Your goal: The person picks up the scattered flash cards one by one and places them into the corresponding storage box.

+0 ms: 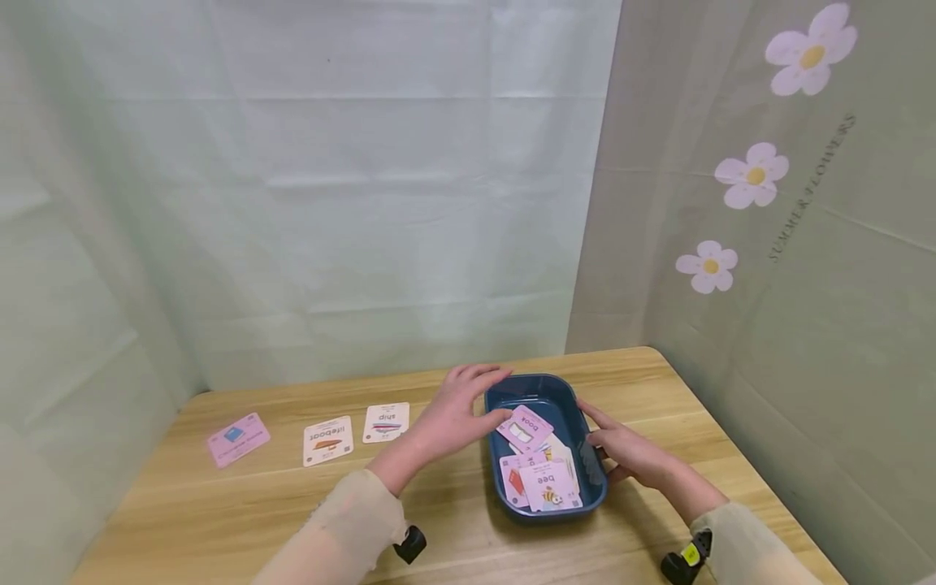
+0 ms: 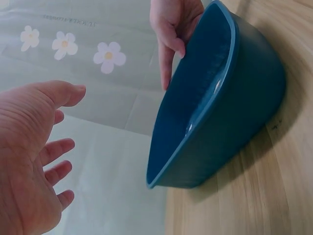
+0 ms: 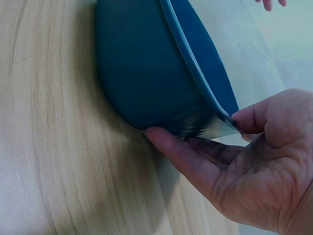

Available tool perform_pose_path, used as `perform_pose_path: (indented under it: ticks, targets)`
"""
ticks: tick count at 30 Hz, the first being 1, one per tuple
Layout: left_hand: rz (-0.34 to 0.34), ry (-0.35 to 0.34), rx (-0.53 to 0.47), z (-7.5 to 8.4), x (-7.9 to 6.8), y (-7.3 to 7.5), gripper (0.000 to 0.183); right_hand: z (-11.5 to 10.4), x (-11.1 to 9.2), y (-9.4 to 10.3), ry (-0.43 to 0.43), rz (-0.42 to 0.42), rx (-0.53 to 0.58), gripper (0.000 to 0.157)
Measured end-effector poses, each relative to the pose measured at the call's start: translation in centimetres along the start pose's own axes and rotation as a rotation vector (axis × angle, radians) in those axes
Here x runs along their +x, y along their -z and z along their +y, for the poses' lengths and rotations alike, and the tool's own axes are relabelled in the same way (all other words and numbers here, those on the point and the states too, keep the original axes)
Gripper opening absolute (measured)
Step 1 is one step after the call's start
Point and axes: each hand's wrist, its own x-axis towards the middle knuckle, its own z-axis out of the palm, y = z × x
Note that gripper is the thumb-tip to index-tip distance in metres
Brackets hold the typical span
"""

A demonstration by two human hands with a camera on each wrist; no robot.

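Observation:
A dark blue plastic tub [image 1: 500, 483] stands on the table, with several picture cards inside. Uppermost among them are a pink "book" card [image 1: 525, 429] and a "bee" card [image 1: 550, 487]. My right hand [image 1: 634, 453] holds the tub's right side, thumb at the rim and fingers against the outer wall [image 3: 146, 73]. My left hand [image 1: 461, 406] hovers by the tub's left rim. In the left wrist view the left hand [image 2: 29, 156] has spread, relaxed fingers with nothing in them, apart from the tub [image 2: 234, 107]. The cards are hidden in both wrist views.
Left of the tub lie a "ship" card [image 1: 386, 422], a "lifeboat" card [image 1: 327, 440] and a pink card with a blue picture [image 1: 238, 439]. A pale curtain [image 1: 366, 203] hangs behind the wooden table [image 1: 256, 520], and a flower-printed one [image 1: 819, 325] on the right.

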Motion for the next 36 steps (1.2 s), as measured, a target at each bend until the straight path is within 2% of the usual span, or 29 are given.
perform_pose_path:
  ticks: [9,27,36]
  targets:
    - [0.011,0.064,-0.001,-1.3,-1.0,1.1,0.065,0.0,0.0,0.1,-0.015,0.002,-0.005,0.071]
    - [0.056,0.112,0.005,-3.7,-2.5,3.5,0.064,-0.1,0.1,0.3,-0.008,-0.001,-0.007,0.07]
    - [0.078,0.112,0.019,-4.5,-3.2,4.6,0.066,-0.1,0.0,0.3,-0.019,0.01,-0.006,0.07]
